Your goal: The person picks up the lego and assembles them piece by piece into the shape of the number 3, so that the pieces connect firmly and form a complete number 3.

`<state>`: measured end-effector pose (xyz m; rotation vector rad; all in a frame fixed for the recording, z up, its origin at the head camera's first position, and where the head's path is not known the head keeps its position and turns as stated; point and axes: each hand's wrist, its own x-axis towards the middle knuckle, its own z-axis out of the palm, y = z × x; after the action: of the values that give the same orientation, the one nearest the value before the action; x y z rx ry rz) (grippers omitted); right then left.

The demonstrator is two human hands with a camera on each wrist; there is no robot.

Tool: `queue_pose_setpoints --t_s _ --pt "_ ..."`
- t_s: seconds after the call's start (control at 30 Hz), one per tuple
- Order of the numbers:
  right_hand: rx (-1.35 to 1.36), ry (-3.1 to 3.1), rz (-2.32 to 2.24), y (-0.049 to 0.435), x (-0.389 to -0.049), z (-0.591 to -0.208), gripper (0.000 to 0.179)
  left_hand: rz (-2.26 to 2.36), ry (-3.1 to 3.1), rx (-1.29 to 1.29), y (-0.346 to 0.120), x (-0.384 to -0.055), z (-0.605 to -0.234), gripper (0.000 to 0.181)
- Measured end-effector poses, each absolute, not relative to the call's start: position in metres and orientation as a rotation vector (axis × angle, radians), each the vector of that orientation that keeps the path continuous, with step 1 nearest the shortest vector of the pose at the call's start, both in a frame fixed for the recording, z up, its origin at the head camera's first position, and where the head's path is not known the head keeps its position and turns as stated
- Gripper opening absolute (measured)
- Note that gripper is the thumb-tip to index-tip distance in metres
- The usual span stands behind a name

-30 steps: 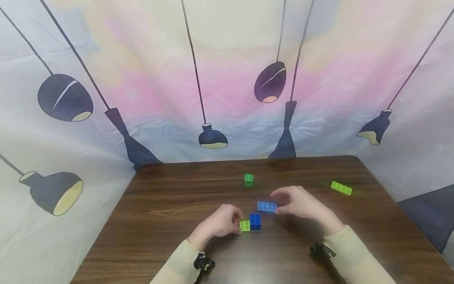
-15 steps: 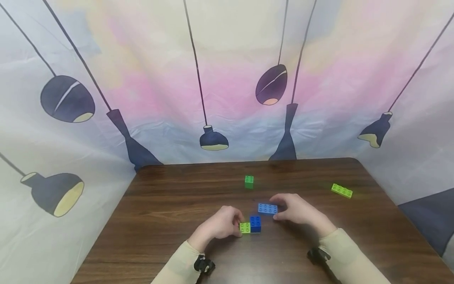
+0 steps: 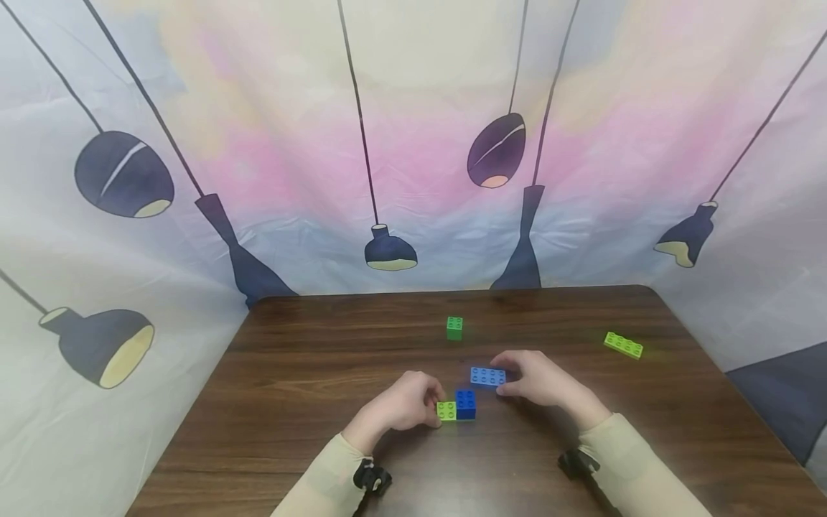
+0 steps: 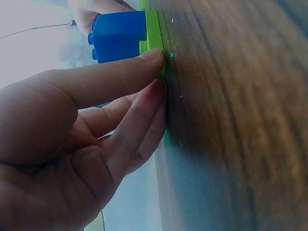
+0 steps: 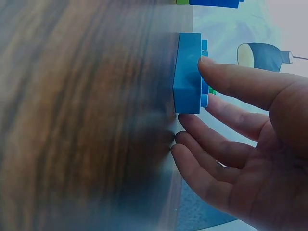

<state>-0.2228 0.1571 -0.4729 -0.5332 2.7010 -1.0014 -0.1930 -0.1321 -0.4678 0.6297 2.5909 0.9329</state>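
Pinched between thumb and fingers of a person's left hand (image 3: pixel 405 402), a lime-green toy building plate (image 3: pixel 446 411) lies flat on a dark wood-grain table (image 3: pixel 291 402), four of its studs showing. Farther back stands a green four-stud brick (image 3: pixel 455 329), well apart from the hands. Mounted on the plate's right part is a deep blue four-stud brick (image 3: pixel 465 405); just behind and to the right rests a light blue eight-stud brick (image 3: pixel 487 377), its right end gripped by the curled thumb and forefinger of the right hand (image 3: pixel 543 380). At far right lies a lime-green eight-stud brick (image 3: pixel 623 345).
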Motion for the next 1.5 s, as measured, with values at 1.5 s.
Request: queue_pose_setpoints --t_s 1.5 --pt "-0.448 2.754 -0.957 0.1583 -0.2233 -0.4729 0.03 0.939 2.588 0.624 -0.1314 -0.191 -0.4663 0.027"
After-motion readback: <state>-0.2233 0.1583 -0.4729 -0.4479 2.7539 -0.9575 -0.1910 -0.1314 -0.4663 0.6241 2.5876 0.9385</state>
